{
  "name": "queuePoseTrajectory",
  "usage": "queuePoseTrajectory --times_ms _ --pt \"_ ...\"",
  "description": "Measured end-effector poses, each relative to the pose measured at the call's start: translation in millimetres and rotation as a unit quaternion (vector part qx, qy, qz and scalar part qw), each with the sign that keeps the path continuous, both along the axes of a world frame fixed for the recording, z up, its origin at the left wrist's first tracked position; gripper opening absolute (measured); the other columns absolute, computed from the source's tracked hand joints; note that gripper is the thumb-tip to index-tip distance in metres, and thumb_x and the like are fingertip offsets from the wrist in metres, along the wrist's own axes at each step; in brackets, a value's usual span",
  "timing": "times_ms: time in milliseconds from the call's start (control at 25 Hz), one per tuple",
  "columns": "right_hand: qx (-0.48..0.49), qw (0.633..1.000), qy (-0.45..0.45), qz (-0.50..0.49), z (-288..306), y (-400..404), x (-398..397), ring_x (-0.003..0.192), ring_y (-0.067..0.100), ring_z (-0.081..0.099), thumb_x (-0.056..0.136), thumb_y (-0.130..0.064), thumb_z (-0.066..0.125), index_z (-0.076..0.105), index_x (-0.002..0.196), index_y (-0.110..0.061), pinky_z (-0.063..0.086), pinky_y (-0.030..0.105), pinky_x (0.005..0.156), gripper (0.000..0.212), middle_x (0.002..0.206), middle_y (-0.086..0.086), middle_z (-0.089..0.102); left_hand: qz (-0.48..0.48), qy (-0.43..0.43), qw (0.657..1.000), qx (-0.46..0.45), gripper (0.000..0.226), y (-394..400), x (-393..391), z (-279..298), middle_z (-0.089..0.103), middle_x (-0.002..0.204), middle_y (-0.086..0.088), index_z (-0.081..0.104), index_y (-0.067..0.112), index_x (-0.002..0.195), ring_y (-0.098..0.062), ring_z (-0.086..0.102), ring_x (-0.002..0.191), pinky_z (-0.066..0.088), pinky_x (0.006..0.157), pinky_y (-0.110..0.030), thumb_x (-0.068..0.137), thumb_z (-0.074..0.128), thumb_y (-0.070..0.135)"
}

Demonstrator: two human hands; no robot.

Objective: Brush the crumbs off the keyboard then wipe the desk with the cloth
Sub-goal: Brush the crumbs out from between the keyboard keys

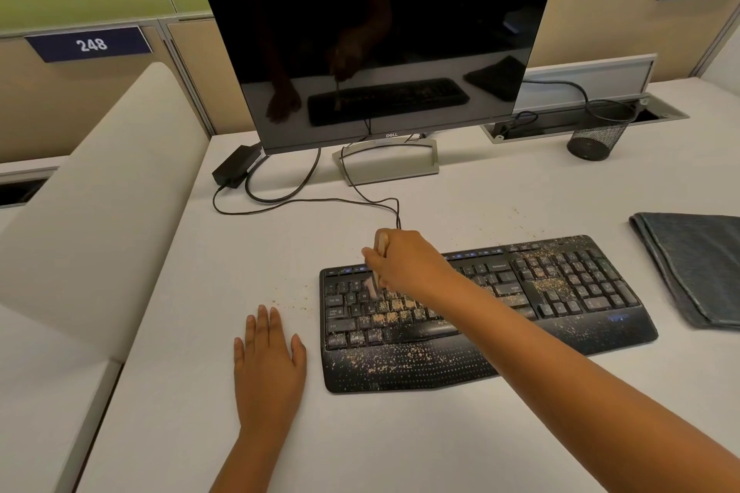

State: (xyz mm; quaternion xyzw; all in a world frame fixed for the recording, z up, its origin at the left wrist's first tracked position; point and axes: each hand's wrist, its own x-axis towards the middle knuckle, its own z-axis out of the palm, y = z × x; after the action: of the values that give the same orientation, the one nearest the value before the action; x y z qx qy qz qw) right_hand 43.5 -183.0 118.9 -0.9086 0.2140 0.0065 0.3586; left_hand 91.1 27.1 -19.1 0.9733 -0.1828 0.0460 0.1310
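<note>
A black keyboard lies on the white desk, covered with tan crumbs on its keys and palm rest. My right hand grips a small wooden-handled brush over the keyboard's upper left keys; its bristles are blurred against the keys. My left hand rests flat on the desk just left of the keyboard, fingers straight. A folded dark grey cloth lies at the right edge of the desk. A few crumbs lie on the desk between my left hand and the keyboard.
A dark monitor on a silver stand sits behind the keyboard. Black cables and a power brick lie at the back left. A black mesh pen cup stands back right. A beige divider borders the left.
</note>
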Motion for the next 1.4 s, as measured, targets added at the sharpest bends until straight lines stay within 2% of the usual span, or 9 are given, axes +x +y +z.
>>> queuePoseTrajectory --times_ms 200,280,440,640,840,960,1200,1320,1400 --pt "0.04 0.998 -0.041 -0.02 1.3 -4.1 -0.6 0.059 0.019 0.066 0.096 -0.029 0.049 0.055 0.085 -0.003 0.057 0.039 0.072 0.028 0.075 0.016 0.071 0.001 0.003 1.0 0.004 0.078 -0.1 -1.0 0.3 0.028 0.15 -0.012 0.031 0.004 0.141 -0.025 0.023 0.14 0.013 0.113 -0.041 0.082 0.005 0.048" --pt "0.047 0.999 -0.021 -0.006 -0.5 -3.3 -1.5 0.054 0.016 0.064 0.096 -0.03 0.049 0.054 0.084 -0.006 0.055 0.036 0.07 0.027 0.074 0.016 0.072 0.001 0.002 1.0 0.003 0.077 0.0 -0.6 0.4 0.031 0.148 -0.013 0.033 0.003 0.14 -0.027 0.026 0.138 0.015 0.112 -0.042 0.083 0.007 0.047" --pt "0.064 0.998 -0.01 -0.009 2.1 -3.4 -1.0 0.058 0.023 0.066 0.097 -0.028 0.045 0.057 0.086 -0.003 0.058 0.037 0.072 0.03 0.073 0.016 0.072 0.003 0.004 1.0 0.009 0.076 -0.4 -0.9 1.5 0.033 0.147 -0.014 0.035 0.002 0.139 -0.028 0.028 0.137 0.017 0.112 -0.043 0.083 0.009 0.046" --pt "-0.005 1.0 -0.005 -0.006 -1.8 -6.2 -2.7 0.069 0.027 0.069 0.097 -0.032 0.044 0.055 0.084 -0.005 0.055 0.042 0.078 0.032 0.076 0.015 0.071 0.002 0.006 1.0 0.01 0.076 -0.4 -0.9 0.7 0.033 0.147 -0.014 0.036 0.002 0.139 -0.028 0.028 0.137 0.017 0.111 -0.043 0.084 0.009 0.046" --pt "-0.008 0.999 -0.03 -0.019 2.4 -9.0 -4.5 0.072 0.028 0.067 0.097 -0.036 0.044 0.052 0.08 -0.009 0.054 0.042 0.078 0.032 0.077 0.014 0.07 0.001 0.004 1.0 0.009 0.075 0.2 -0.8 0.8 0.033 0.146 -0.015 0.036 0.001 0.138 -0.029 0.029 0.137 0.018 0.111 -0.044 0.084 0.009 0.046" --pt "-0.042 0.999 -0.002 0.005 -1.4 -7.5 -8.1 0.076 0.028 0.066 0.098 -0.033 0.043 0.05 0.081 -0.011 0.054 0.042 0.079 0.029 0.08 0.013 0.069 0.0 0.004 1.0 0.007 0.076 -0.4 -0.3 0.8 0.032 0.147 -0.014 0.035 0.002 0.139 -0.028 0.028 0.138 0.016 0.111 -0.042 0.084 0.008 0.046" --pt "-0.026 0.999 -0.032 -0.011 2.8 -11.1 -6.8 0.071 0.026 0.067 0.098 -0.036 0.044 0.047 0.078 -0.012 0.054 0.04 0.077 0.031 0.075 0.012 0.071 0.001 0.003 1.0 0.001 0.077 0.1 -0.2 -0.2 0.03 0.149 -0.013 0.033 0.003 0.14 -0.026 0.025 0.139 0.013 0.112 -0.041 0.083 0.007 0.047" --pt "-0.031 1.0 0.001 -0.002 -2.8 -9.5 -10.3 0.072 0.026 0.067 0.098 -0.036 0.044 0.051 0.084 -0.009 0.054 0.041 0.078 0.031 0.077 0.013 0.071 0.0 0.002 1.0 0.002 0.077 -0.4 -0.3 -0.8 0.03 0.148 -0.013 0.033 0.003 0.14 -0.027 0.025 0.139 0.014 0.112 -0.042 0.083 0.007 0.047" --pt "0.014 1.0 0.012 -0.015 -1.8 -12.7 -8.0 0.067 0.025 0.068 0.097 -0.036 0.044 0.055 0.089 -0.004 0.057 0.041 0.076 0.034 0.075 0.015 0.072 0.001 0.004 1.0 0.002 0.078 -0.1 -0.1 -1.0 0.029 0.149 -0.012 0.032 0.003 0.141 -0.026 0.024 0.139 0.013 0.112 -0.041 0.082 0.006 0.047"
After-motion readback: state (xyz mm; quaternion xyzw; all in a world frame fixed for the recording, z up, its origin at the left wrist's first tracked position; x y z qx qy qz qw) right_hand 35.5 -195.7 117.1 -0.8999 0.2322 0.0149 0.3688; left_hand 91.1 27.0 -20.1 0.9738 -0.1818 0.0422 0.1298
